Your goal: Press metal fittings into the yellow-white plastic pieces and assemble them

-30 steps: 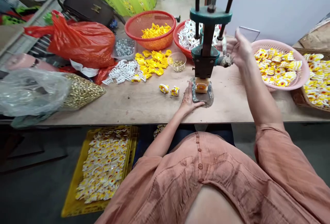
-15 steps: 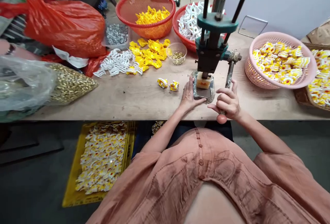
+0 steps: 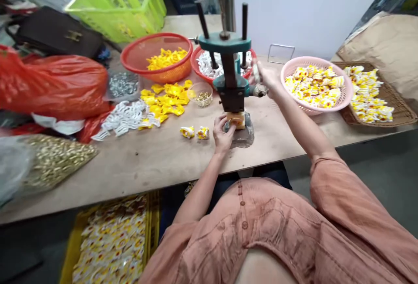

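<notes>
A green hand press [image 3: 231, 88] stands on the table, with a pale block [image 3: 235, 120] under its ram above a plastic-wrapped base [image 3: 244, 138]. My left hand [image 3: 223, 136] has its thumb and fingers bent at the block's left and front; whatever small thing they pinch is hidden. Beyond the press's right side, my right hand [image 3: 268, 78] is around the lever [image 3: 256, 74], which points away from me. Motion blurs its fingers and they are partly hidden. Two small yellow-and-white pieces, one of them a striped piece [image 3: 187, 132], lie left of my left hand.
Behind are a red basket [image 3: 130, 64] of yellow parts and another of white parts. Loose yellow parts [image 3: 170, 101], white strips [image 3: 122, 119] and a cup of brass bits [image 3: 201, 95] lie left. A pink basket [image 3: 295, 96] and wicker tray [image 3: 396, 114] hold finished-looking pieces at right.
My right hand and the lever have swung from near my body to the far side of the press. My left hand has moved from the base's edge to the block. The view has shifted.
</notes>
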Tool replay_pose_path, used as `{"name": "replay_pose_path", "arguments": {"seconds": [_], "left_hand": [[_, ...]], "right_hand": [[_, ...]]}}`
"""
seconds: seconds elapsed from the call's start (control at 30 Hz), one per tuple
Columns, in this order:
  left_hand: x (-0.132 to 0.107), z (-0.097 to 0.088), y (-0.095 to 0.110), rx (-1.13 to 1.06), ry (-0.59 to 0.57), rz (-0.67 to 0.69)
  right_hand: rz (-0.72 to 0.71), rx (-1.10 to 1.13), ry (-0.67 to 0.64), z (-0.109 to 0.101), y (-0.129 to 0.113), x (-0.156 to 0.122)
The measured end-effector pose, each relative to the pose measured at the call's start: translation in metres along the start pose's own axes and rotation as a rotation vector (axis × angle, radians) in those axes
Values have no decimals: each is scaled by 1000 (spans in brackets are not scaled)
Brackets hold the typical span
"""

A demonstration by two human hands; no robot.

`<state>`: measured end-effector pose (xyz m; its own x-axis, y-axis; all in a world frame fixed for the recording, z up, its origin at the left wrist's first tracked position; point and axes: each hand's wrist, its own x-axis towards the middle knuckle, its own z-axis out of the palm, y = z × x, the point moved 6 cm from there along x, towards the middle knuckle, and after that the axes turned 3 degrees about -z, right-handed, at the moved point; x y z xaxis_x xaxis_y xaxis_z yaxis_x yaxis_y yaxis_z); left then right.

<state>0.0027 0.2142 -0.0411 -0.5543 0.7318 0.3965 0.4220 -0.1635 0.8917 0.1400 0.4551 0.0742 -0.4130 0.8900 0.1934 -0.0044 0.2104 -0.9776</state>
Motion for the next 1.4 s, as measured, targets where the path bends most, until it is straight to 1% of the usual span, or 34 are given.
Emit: {"name": "replay_pose_path", "arguments": {"seconds": [0.03,0.07,0.1,0.17,0.23,0.27,0.3,0.33,0.37,0.4,0.47,0.53,0.57,0.63,0.7,0.73,0.77,0.8,0.83,0.87,0.93,1.0,1.03,1.07,1.1,1.17,1.2,1.23,1.27,1.3,1.37,1.4], "left_hand": [[-2,0,0,-21,35,-2],[-4,-1,-1,-40,73,-3],[-7,-3,-1,-53,113,-3],[-13,-6,-1,-44,164,2],[-20,-8,2,11,177,15],[-23,-9,4,45,181,25],[-25,-10,7,73,190,33],[-28,-11,9,89,204,39],[-31,-12,11,92,216,39],[-33,-14,13,86,218,30],[-35,-23,14,77,202,6],[-34,-41,14,138,177,4],[-32,-55,13,193,177,14],[-27,-87,9,316,192,40],[-21,-118,3,409,189,50],[-19,-129,-1,451,180,50],[-16,-136,-4,498,167,49],[-15,-139,-6,552,149,50],[-13,-137,-7,611,118,58],[-12,-132,-8,667,70,73],[-10,-115,-12,749,-87,118],[-10,-101,-18,779,-256,146],[-11,-100,-22,781,-303,145],[-10,-101,-24,776,-314,141],[-10,-106,-24,767,-290,138],[-11,-113,-16,728,-184,152],[-15,-113,-8,689,-134,167],[-21,-107,2,627,-110,182],[-30,-97,13,541,-118,190],[-40,-81,25,424,-159,189],[-65,-40,42,110,-322,134],[-77,-22,47,-46,-371,74]], "right_hand": [[3,-22,1,-11,14,-4],[13,-53,19,-29,24,-7],[11,-98,55,-52,28,-9],[-47,-242,175,-110,20,-5],[-62,-470,306,-171,8,7],[-34,-603,346,-195,5,15],[10,-729,353,-214,6,23],[58,-833,326,-227,10,31],[103,-909,268,-232,17,37],[144,-962,185,-232,26,42],[186,-1040,15,-222,46,47],[160,-1122,-85,-210,61,48],[122,-1155,-99,-207,64,49],[12,-1178,-59,-208,66,50],[-77,-1162,-7,-217,65,52],[-135,-1129,25,-222,62,52],[-197,-1079,64,-228,58,51],[-260,-1016,104,-233,53,49],[-323,-939,142,-236,45,44],[-379,-849,177,-236,36,37],[-439,-649,214,-228,14,13],[-467,-397,198,-207,-9,-23],[-451,-257,172,-191,-19,-45],[-429,-112,153,-175,-26,-69],[-342,12,109,-154,-27,-93],[-68,213,-16,-106,-15,-142],[62,288,-76,-81,-5,-165],[167,358,-121,-58,6,-187],[239,432,-147,-36,17,-205],[290,498,-163,-16,27,-221],[321,583,-158,15,44,-241],[304,580,-141,25,51,-248]]}}
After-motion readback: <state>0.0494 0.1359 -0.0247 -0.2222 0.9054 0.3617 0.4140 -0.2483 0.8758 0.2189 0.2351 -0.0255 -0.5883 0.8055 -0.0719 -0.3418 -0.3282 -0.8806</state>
